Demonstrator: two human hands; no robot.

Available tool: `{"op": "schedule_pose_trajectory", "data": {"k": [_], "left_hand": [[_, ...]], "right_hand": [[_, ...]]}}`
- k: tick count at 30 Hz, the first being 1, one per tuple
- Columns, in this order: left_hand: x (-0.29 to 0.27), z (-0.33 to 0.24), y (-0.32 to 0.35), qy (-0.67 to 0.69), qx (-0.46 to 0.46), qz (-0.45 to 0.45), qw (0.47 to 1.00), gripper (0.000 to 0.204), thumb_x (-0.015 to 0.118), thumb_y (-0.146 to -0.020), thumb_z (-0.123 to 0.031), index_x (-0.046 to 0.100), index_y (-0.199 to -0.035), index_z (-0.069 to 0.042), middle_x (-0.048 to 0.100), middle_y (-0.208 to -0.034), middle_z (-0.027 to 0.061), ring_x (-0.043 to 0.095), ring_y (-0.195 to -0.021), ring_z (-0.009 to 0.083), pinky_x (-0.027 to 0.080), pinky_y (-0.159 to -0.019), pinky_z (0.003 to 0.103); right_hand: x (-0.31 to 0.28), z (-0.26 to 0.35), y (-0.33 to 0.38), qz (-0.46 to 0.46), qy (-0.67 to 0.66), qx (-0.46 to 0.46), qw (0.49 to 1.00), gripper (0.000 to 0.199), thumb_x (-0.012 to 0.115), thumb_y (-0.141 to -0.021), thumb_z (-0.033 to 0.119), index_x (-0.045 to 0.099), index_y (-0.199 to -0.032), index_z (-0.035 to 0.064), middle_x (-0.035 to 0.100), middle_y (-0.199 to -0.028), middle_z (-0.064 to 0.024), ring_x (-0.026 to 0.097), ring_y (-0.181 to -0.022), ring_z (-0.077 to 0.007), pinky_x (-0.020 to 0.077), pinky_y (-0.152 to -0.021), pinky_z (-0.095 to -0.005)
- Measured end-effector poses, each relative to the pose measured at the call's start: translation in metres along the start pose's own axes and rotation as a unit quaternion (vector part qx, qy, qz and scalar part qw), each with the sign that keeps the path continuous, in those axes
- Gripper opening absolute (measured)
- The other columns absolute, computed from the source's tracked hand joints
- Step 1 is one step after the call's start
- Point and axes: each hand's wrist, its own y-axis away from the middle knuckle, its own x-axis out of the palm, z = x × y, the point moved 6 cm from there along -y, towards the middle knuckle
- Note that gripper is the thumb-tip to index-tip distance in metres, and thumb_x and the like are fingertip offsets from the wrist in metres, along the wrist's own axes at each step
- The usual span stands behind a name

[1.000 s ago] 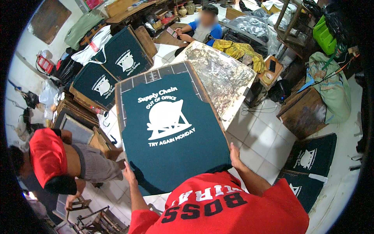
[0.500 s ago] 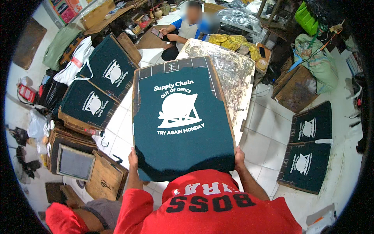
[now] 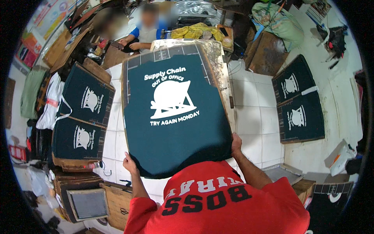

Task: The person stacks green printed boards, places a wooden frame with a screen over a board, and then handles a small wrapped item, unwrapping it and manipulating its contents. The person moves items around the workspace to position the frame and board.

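My left hand and my right hand grip the near side edges of a flat board dressed in a dark green T-shirt. The shirt carries a white print of a round figure on a deck chair with lettering around it. Grid lines show on the board's bare far end. Both hands have fingers closed around the edges, partly hidden under the board. Beneath and beyond it lies a paint-stained white tabletop; I cannot tell whether the board touches it.
Boards with matching printed shirts lean at the left and along the right wall. A framed screen stands by wooden boards at lower left. Beyond the table sits a person near a yellow cloth. White floor tiles show at right.
My view has turned toward the right, bringing a dark printed board into sight at lower right. Both hands keep their hold on the shirt-covered board, which has shifted slightly left in view.
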Motion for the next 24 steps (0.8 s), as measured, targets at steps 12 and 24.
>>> {"op": "schedule_pose_trajectory", "data": {"k": [12, 24], "left_hand": [[0.163, -0.098, -0.079, -0.190, 0.052, 0.217, 0.956, 0.080, 0.092, -0.064, -0.051, 0.062, -0.106, 0.010, 0.067, -0.099, 0.0167, 0.062, -0.091, 0.0255, 0.051, -0.083, 0.037], [0.233, -0.128, -0.111, -0.278, 0.144, 0.178, 0.933, 0.085, 0.093, -0.062, -0.050, 0.057, -0.112, 0.008, 0.066, -0.106, 0.0246, 0.065, -0.099, 0.0379, 0.051, -0.091, 0.044]], "right_hand": [[0.016, 0.054, -0.025, -0.120, 0.216, -0.053, 0.968, 0.037, 0.059, -0.096, 0.030, 0.061, -0.122, 0.0039, 0.061, -0.113, -0.0182, 0.052, -0.113, -0.0352, 0.0408, -0.100, -0.0471], [0.019, 0.079, -0.063, -0.185, 0.305, -0.106, 0.928, 0.029, 0.062, -0.094, 0.023, 0.062, -0.116, 0.0046, 0.061, -0.108, -0.0166, 0.053, -0.107, -0.0340, 0.0425, -0.096, -0.0455]]}}
